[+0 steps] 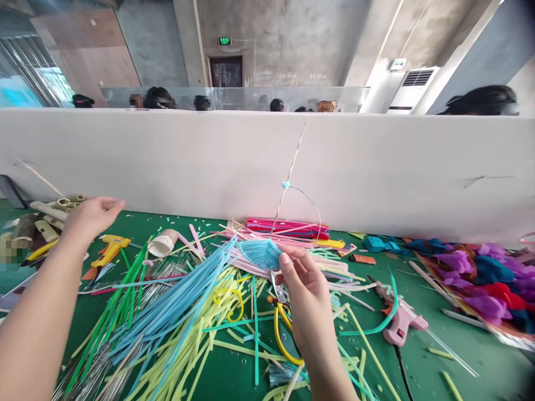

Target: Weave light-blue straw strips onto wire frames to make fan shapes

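My right hand (307, 284) pinches the edge of a light-blue, fan-shaped piece made of pipe cleaners (258, 253) between thumb and fingers. From its top a thin wire stem (293, 159) rises, carrying a small blue knot (286, 185) and a loose curved wire. My left hand (98, 217) is raised over the left side of the table, apart from the blue piece. Its fingers are pressed together; whatever they hold, if anything, does not show. Yellow-handled pliers (281, 334) lie just beside my right hand. Below are bundles of blue pipe cleaners (179, 301) and yellow-green pipe cleaners (184, 356).
A yellow glue gun (111, 250) lies at left, a pink glue gun (401, 323) with a cord at right. Bamboo pieces (50, 214) sit far left. Purple, red and blue fuzzy pieces (493, 278) lie far right. A white partition (167, 156) stands behind; heads show beyond.
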A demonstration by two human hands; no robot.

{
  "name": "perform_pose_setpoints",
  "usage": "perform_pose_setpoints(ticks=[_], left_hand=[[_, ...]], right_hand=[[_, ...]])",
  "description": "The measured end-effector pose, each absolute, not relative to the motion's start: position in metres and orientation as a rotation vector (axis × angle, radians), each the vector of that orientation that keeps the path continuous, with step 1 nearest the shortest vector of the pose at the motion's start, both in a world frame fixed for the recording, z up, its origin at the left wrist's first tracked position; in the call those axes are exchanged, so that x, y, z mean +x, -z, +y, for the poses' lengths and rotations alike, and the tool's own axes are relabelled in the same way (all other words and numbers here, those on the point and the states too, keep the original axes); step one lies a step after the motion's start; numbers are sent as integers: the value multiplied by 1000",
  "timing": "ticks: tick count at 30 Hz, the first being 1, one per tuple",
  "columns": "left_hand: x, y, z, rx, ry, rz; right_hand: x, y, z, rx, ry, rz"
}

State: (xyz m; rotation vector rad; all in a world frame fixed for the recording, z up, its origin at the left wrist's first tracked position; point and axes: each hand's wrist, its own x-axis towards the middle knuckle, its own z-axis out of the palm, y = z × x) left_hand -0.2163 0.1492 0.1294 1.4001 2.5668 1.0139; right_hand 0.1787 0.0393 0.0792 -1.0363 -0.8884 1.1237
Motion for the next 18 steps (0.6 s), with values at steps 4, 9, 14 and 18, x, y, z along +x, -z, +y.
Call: perform_pose_setpoints(ticks=[4, 9, 14, 18], left_hand=[[-96, -134, 108, 1573, -1099, 1545], [-6, -110, 60, 1415, -1101, 1212], [-4, -85, 58, 1271, -1306, 1292], [-9, -79, 61, 1217, -1399, 1284]], right_hand=[[178, -75, 41, -1024, -1193, -824], [173, -75, 42, -984, -1218, -846], [171, -77, 42, -1079, -1254, -925], [172, -75, 44, -1117, -1223, -1053]])
